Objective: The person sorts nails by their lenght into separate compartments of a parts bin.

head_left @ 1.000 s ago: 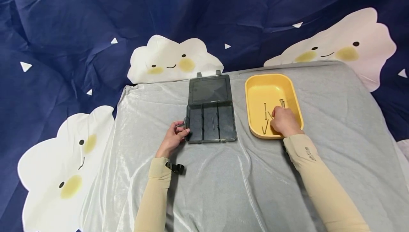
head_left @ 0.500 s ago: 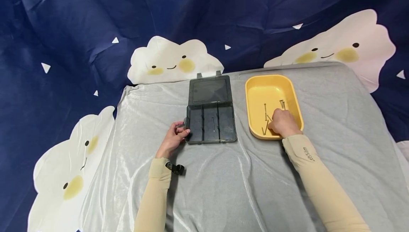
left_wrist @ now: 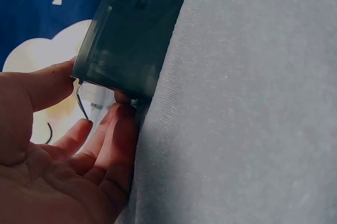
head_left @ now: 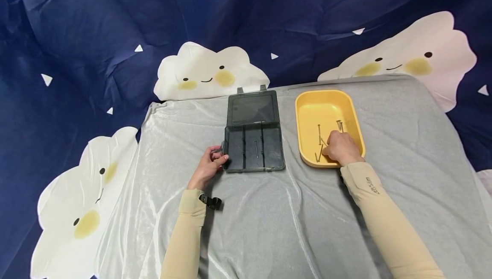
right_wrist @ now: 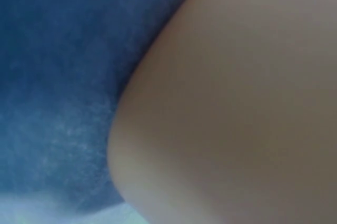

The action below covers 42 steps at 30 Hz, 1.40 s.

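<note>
My left hand (head_left: 209, 165) holds the left side of a dark see-through compartment box (head_left: 230, 171), near a loop handle (head_left: 222, 146). In the left wrist view the thumb lies at the edge of the box (left_wrist: 126, 50) and the fingers curl below. The lid (head_left: 253, 107) is folded back. One thin metal nail (head_left: 256, 149) lies in the middle compartment. My right hand (head_left: 342, 146) reaches down into a yellow tray (head_left: 301, 133), fingertips hidden under the knuckles. A nail (head_left: 324, 142) shows right beside those fingers; I cannot tell whether they grip it.
More nails lie in the tray, some left of the right hand (head_left: 319, 153) and some beyond it (head_left: 340, 125). Grey cloth (head_left: 261, 219) covers the table. A dark blue curtain (head_left: 230, 10) with clouds hangs behind. The right wrist view shows mostly blurred tray wall (right_wrist: 226, 103).
My right hand has shifted slightly left inside the tray, and the nail beside its fingers has moved slightly toward me. The left hand and box have stayed in place.
</note>
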{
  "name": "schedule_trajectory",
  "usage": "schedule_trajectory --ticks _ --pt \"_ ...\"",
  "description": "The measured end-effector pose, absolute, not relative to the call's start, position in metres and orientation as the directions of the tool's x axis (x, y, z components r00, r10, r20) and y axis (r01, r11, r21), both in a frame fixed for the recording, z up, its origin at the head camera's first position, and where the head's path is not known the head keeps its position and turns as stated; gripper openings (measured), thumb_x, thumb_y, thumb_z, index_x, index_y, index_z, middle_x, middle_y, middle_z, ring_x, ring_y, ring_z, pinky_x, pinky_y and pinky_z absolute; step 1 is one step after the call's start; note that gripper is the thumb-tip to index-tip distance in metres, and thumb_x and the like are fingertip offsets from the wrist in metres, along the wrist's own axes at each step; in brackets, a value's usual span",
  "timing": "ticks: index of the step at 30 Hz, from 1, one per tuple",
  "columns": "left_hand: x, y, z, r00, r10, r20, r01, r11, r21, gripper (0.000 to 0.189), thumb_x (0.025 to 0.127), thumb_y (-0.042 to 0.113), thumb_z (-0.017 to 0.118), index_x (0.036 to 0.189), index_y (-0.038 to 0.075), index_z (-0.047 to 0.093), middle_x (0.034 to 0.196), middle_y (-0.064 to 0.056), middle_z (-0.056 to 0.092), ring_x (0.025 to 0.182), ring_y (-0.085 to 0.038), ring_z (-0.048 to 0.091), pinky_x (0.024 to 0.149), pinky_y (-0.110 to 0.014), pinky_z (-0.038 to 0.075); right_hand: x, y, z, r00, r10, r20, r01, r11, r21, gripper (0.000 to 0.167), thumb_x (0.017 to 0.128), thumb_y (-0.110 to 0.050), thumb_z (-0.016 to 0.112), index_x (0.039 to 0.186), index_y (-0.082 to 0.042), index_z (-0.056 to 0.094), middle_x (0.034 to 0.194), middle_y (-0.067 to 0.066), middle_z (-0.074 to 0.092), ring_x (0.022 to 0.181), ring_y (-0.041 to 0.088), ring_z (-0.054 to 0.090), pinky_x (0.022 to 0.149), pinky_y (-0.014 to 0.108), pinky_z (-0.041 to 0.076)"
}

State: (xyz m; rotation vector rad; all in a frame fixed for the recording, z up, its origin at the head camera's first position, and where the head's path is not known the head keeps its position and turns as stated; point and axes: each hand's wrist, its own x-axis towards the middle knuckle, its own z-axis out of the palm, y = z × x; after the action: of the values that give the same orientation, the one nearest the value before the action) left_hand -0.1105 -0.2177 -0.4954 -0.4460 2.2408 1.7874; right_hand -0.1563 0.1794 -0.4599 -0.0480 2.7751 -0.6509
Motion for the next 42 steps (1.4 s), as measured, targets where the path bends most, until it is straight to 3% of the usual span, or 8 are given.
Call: schedule_trajectory --ticks 5,9,12,21,34,42 --pt "-0.11 -0.218 -0.494 -0.923 -0.085 -0.374 -0.384 0.199 0.902 0.051 0.091 0.01 0.066 0.135 0.003 0.041 0.096 -0.003 0.059 0.075 -0.008 0.054 0.065 -0.025 0.045 -0.156 0.18 -0.46 -0.959 -0.071 -0.275 0.056 0.902 -0.428 0.03 0.073 -0.011 0.065 0.057 -0.014 0.04 0.057 0.002 0.037 0.058 0.02 0.04 0.048 0.029 0.028" --pt "-0.11 -0.218 -0.494 -0.925 -0.084 -0.372 -0.381 0.203 0.902 0.051 0.091 0.01 0.066 0.135 0.003 0.041 0.097 -0.004 0.059 0.075 -0.009 0.054 0.065 -0.025 0.045 -0.156 0.179 -0.46 -0.96 -0.054 -0.275 0.07 0.904 -0.422 0.017 0.075 -0.014 0.066 0.072 -0.008 0.051 0.074 0.013 0.054 0.069 0.028 0.052 0.053 0.033 0.036" --pt "-0.111 -0.218 -0.495 -0.925 -0.085 -0.371 -0.381 0.206 0.902 0.051 0.091 0.01 0.066 0.135 0.003 0.041 0.097 -0.004 0.059 0.076 -0.009 0.054 0.065 -0.025 0.045 -0.156 0.179 -0.46 -0.963 -0.051 -0.264 0.067 0.905 -0.419 0.016 0.075 -0.015 0.066 0.081 -0.005 0.055 0.083 0.019 0.059 0.076 0.032 0.056 0.056 0.035 0.039" --pt "-0.111 -0.218 -0.494 -0.925 -0.09 -0.37 -0.381 0.196 0.904 0.051 0.091 0.009 0.066 0.135 0.003 0.041 0.095 -0.002 0.059 0.075 -0.009 0.053 0.064 -0.024 0.045 -0.156 0.181 -0.46 -0.972 -0.051 -0.23 0.053 0.905 -0.423 0.014 0.073 -0.013 0.063 0.082 -0.005 0.056 0.083 0.02 0.06 0.075 0.033 0.057 0.054 0.033 0.037" --pt "-0.11 -0.218 -0.496 -0.93 -0.089 -0.356 -0.367 0.2 0.909 0.05 0.091 0.008 0.066 0.134 0.002 0.041 0.089 0.002 0.057 0.072 -0.007 0.052 0.063 -0.023 0.045 -0.156 0.182 -0.459 -0.977 -0.09 -0.191 0.016 0.869 -0.495 0.013 0.075 -0.009 0.063 0.081 -0.003 0.053 0.08 0.017 0.056 0.078 0.034 0.052 0.064 0.033 0.037" --pt "-0.101 -0.21 -0.462 -0.925 -0.049 -0.377 -0.379 0.216 0.9 0.053 0.092 0.007 0.064 0.137 -0.005 0.037 0.093 -0.003 0.058 0.078 -0.011 0.053 0.069 -0.028 0.045 -0.157 0.183 -0.46 -0.977 -0.077 -0.201 0.036 0.862 -0.505 0.013 0.075 -0.008 0.063 0.082 -0.002 0.053 0.082 0.018 0.056 0.081 0.035 0.051 0.067 0.034 0.039"
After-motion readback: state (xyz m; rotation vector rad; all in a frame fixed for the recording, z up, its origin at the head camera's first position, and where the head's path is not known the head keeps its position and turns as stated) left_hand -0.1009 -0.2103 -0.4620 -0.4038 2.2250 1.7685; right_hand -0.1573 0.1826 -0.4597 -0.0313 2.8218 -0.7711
